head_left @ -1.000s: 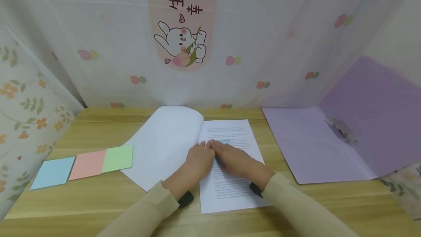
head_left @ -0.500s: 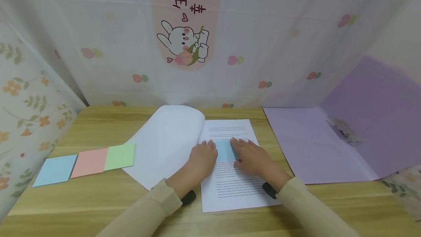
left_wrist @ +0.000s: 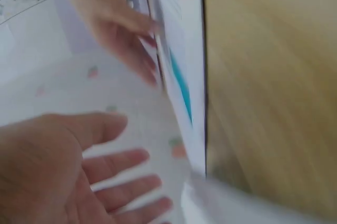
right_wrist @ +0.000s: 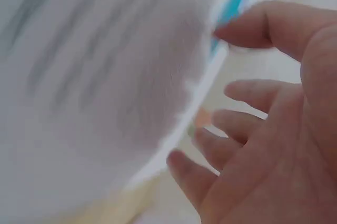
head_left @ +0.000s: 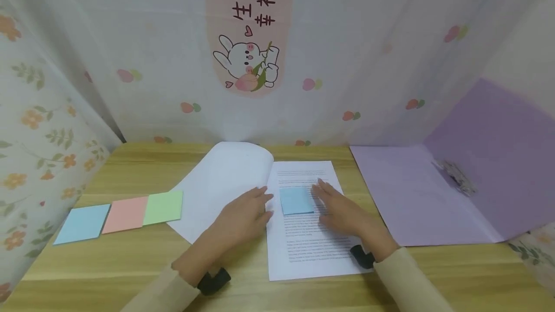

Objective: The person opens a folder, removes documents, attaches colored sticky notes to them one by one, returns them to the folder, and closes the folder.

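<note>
A light blue sticky note [head_left: 297,201] lies on the printed page [head_left: 312,249] in the middle of the table. My left hand [head_left: 243,215] is left of the note, over the turned-back sheets [head_left: 221,177], its fingers spread and holding nothing. On the note's other side, my right hand [head_left: 342,211] has its fingers extended just beside the note's right edge, over the print. The left wrist view shows the left hand's thumb and fingers [left_wrist: 121,163] spread apart. In the right wrist view the thumb and fingers [right_wrist: 245,124] are loosely extended with nothing between them.
Blue [head_left: 82,224], pink [head_left: 125,214] and green [head_left: 163,207] sticky note pads stand in a row at left, the green one overlapping the turned sheets. An opened purple folder [head_left: 403,196] with a metal clip [head_left: 455,177] lies at right. A patterned curtain [head_left: 173,61] hangs behind the wooden table.
The hands started together over the note and moved apart. The right hand slid right, uncovering the blue note; the left hand then drew back left off the page, its fingers spreading.
</note>
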`<state>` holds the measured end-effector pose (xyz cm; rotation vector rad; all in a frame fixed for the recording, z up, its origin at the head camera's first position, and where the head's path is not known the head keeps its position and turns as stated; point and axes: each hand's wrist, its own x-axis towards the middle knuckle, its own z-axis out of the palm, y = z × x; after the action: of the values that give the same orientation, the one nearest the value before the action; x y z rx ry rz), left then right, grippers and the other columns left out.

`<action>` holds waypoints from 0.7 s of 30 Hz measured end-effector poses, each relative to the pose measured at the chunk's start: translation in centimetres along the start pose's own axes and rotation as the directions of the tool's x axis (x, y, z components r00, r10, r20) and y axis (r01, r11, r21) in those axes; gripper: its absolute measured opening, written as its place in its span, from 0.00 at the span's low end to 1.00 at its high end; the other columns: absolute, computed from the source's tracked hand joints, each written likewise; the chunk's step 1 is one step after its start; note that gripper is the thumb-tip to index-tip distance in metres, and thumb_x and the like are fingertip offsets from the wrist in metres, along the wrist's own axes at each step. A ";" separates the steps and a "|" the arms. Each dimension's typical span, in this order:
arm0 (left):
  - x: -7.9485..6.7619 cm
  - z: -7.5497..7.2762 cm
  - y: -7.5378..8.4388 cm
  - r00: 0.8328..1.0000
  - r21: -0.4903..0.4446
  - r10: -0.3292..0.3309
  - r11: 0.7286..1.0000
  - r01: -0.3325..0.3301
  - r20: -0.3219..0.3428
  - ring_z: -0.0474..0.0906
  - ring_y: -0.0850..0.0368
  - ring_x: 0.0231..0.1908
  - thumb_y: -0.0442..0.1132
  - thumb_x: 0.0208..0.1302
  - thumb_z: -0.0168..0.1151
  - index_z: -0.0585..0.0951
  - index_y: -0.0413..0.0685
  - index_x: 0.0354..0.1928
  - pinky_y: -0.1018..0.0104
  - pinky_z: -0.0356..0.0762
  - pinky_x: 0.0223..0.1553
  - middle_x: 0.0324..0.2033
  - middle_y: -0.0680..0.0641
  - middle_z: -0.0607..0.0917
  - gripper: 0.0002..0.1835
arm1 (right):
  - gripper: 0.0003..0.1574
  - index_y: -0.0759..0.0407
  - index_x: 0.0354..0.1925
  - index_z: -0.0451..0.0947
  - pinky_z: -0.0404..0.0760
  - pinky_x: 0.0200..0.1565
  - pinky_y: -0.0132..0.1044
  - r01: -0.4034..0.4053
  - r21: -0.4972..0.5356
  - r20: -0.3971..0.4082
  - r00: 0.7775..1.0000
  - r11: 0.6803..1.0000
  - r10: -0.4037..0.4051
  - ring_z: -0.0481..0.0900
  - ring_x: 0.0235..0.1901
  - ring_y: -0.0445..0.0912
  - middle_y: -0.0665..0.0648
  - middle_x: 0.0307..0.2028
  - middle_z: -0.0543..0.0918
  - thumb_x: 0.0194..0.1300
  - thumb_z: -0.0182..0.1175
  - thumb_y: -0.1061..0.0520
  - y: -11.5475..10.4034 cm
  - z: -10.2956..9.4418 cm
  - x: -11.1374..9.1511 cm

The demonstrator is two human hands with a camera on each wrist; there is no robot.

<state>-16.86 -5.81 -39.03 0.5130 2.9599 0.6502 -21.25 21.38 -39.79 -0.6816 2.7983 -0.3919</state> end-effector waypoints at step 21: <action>-5.4 -0.8 -6.3 0.962 0.035 -0.210 0.978 0.207 0.172 0.35 0.23 0.77 0.66 0.73 0.48 0.55 0.27 0.75 0.26 0.37 0.73 0.77 0.24 0.48 0.50 | 0.77 0.61 0.79 0.51 0.59 0.68 0.74 -0.083 0.028 0.198 0.977 0.996 0.076 0.44 0.79 0.69 0.69 0.80 0.46 0.46 0.70 0.22 1.9 -1.0 -3.5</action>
<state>-13.82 -13.32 -41.00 0.2392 2.8028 0.5293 -19.31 24.83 -38.86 -0.5658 2.6155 -0.3388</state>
